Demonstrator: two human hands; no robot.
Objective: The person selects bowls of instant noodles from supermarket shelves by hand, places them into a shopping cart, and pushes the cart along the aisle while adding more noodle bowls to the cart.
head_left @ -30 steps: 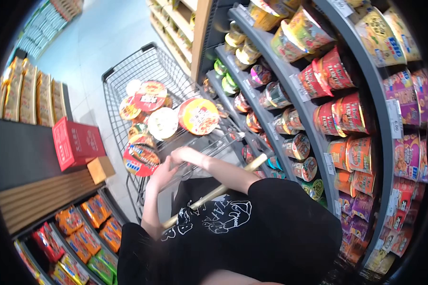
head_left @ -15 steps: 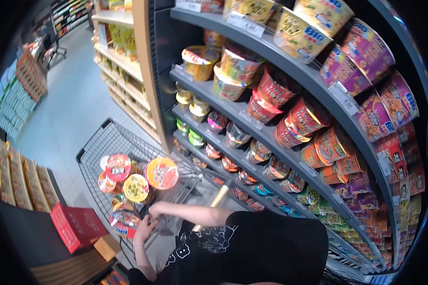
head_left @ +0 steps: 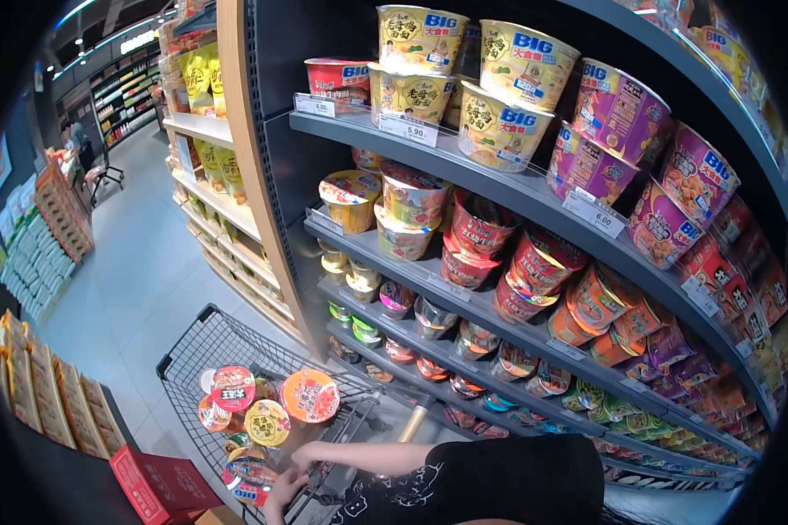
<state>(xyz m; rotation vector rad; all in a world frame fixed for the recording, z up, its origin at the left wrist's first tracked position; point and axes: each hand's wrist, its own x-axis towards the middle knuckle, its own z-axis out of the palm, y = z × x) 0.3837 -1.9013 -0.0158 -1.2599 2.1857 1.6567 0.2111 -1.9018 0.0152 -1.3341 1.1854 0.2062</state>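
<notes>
At lower left, red-lidded (head_left: 233,388), yellow-lidded (head_left: 267,423) and orange-lidded tubs (head_left: 310,396) sit lids up in a cart (head_left: 208,348), a BIG tub (head_left: 247,490) below them seemingly tilted.

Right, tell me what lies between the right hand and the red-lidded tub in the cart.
The yellow-lidded tub lies between the right hand and the red-lidded tub, as the head view shows.
</notes>
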